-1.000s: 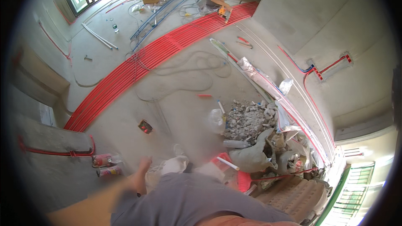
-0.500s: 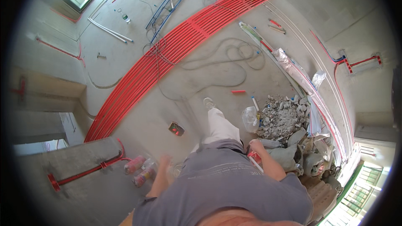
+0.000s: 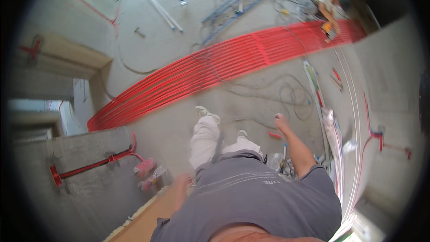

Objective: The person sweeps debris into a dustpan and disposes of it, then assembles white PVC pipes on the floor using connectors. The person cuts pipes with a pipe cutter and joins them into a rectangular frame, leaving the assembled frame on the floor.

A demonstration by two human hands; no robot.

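Note:
My right hand [image 3: 281, 123] is held out in front of me at right, over the grey concrete floor, its fingers curled with nothing visible in them. A short red piece of pipe [image 3: 275, 135] lies on the floor near it. My left hand [image 3: 182, 183] hangs low beside my left hip, smeared by motion, so its fingers cannot be made out. Nearest to it are some clear bottles with pink-red labels [image 3: 145, 167] standing by the wall. My legs in pale trousers [image 3: 204, 141] are in mid-stride.
A wide band of parallel red pipes [image 3: 215, 69] crosses the floor ahead. Beyond it lie blue lengths [image 3: 242, 6], white pipes [image 3: 159, 6] and loose grey cable [image 3: 293, 94]. A co-worker [image 3: 324, 0] crouches at far right with an orange tool [image 3: 328, 29]. Rubble [image 3: 289, 169] lies at right.
My view has turned and moved forward, so the red pipes are nearer. My right hand has swung forward from beside my hip. The co-worker shows more fully; the dark box on the floor is out of sight.

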